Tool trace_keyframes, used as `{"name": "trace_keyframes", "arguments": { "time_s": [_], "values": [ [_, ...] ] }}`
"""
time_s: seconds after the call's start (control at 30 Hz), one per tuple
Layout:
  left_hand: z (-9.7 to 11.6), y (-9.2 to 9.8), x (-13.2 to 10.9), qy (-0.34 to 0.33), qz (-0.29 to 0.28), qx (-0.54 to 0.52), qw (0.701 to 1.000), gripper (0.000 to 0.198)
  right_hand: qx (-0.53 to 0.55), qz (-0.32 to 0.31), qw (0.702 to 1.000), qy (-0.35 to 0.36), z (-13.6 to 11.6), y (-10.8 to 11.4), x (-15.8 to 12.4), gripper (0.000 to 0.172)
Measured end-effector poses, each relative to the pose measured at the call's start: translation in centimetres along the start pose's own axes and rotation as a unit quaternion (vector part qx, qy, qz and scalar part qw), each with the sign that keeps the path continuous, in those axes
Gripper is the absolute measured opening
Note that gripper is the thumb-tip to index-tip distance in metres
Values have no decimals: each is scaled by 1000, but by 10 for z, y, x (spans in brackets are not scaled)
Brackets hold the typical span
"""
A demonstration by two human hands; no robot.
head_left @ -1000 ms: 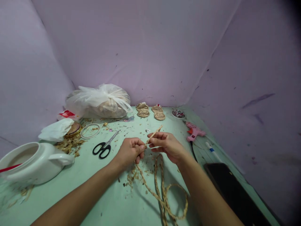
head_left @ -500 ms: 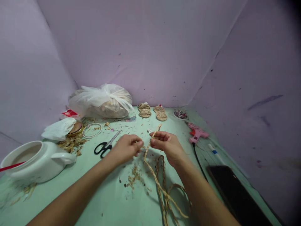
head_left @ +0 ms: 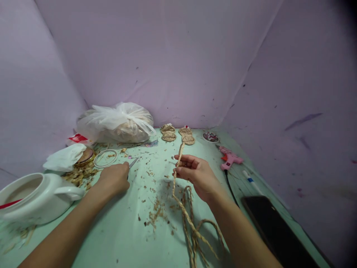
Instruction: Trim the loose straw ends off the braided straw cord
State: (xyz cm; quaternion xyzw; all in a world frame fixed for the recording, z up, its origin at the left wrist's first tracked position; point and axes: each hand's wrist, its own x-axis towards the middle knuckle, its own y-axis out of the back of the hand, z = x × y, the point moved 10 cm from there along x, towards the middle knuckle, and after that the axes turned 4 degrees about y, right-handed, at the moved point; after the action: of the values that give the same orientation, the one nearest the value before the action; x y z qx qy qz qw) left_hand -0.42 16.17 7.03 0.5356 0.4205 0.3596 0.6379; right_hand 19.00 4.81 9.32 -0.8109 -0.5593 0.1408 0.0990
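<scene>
Straw braid (head_left: pixel 180 152) upright, pinched in right hand (head_left: pixel 196 173) fingers | left hand (head_left: pixel 113 179) palm-down covering scissors (head_left: pixel 133 162), grip hidden

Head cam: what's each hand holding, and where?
Right hand pinches the braided cord just below its top end. Left hand covers the scissors at the handles; grip can't be told.

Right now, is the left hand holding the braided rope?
No, the left hand lies on the scissors, and only the right hand grips the braided rope.
</scene>
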Motion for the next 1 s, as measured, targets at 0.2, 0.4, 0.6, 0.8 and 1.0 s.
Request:
{"name": "trace_keyframes", "arguments": {
  "time_s": [0.2, 0.4, 0.6, 0.8, 1.0],
  "values": [
    [13, 25, -1, -18, -20, -207, 978, 43, 0, -1, 1000, -8, -2, -2, -2, 37],
    [40, 26, -14, -54, -107, -525, 842, 43, 17, 15, 1000, -8, -1, 0, -1, 34],
    [75, 53, -45, -166, 39, -358, 918, 37, 39, 66, 997, 15, -2, 12, 1, 37],
    [104, 62, -73, -243, 188, -122, 944, 41, 19, 76, 996, 38, -10, 10, -3, 35],
    [106, 46, -66, -241, 180, -41, 953, 48, -37, 66, 995, 57, -16, 2, -7, 35]
  ]
}}
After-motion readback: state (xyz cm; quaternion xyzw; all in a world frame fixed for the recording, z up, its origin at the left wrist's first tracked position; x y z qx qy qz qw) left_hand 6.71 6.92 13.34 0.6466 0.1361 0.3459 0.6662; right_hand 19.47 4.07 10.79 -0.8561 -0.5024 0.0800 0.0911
